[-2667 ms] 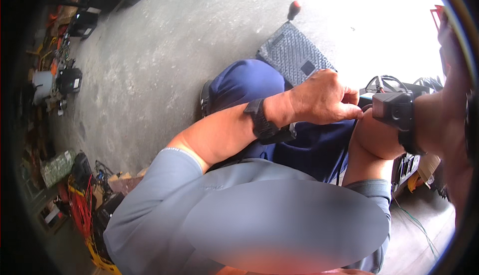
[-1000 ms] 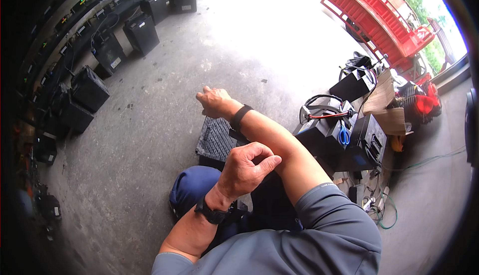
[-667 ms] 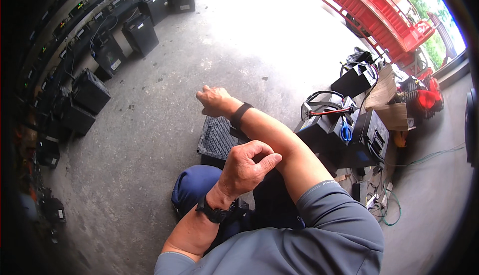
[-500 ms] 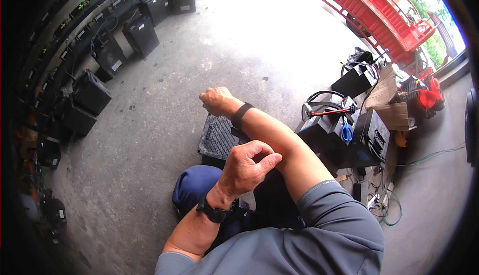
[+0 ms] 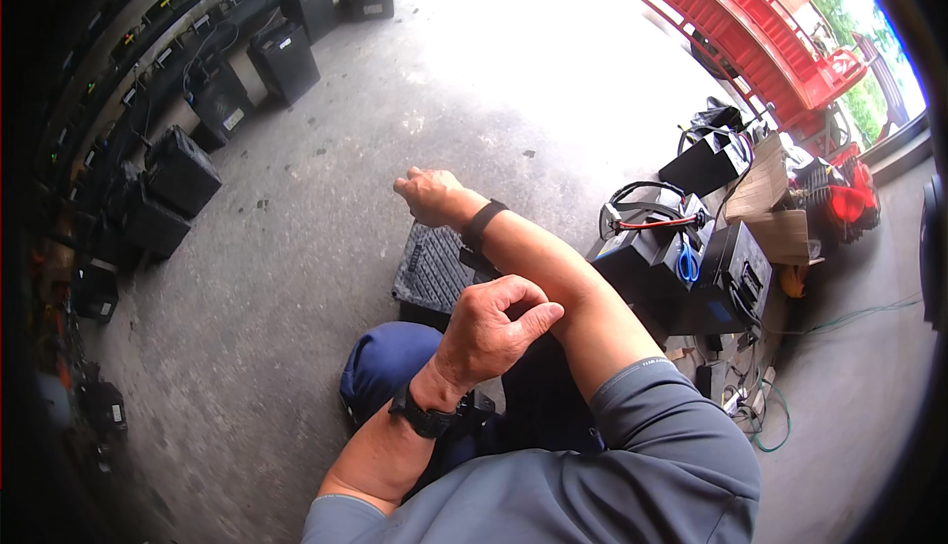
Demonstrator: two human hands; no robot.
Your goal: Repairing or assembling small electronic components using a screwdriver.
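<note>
My left hand (image 5: 494,332), with a black watch (image 5: 425,418) on its wrist, is closed in a pinch. Its thumb and index fingertips meet against the inner side of my right forearm (image 5: 553,268); the other fingers are hidden. Stretched across in front of me, my right hand (image 5: 431,196) is curled with its back up, and what lies under the fingers does not show. A dark band (image 5: 482,224) circles that wrist. Below the right arm sits a dark, ridged box-shaped thing (image 5: 432,266), partly covered by my arm and legs.
Black battery-like boxes (image 5: 283,58) line the left, beside a rack (image 5: 148,40) with small lit devices. At right stand more black boxes (image 5: 726,282), blue-handled scissors (image 5: 688,260), cables (image 5: 775,411) and cardboard (image 5: 775,233). A red cargo vehicle (image 5: 750,31) is at the far right.
The view has shifted very slightly. Both hands keep nearly the same pose, the left one still against the right forearm.
</note>
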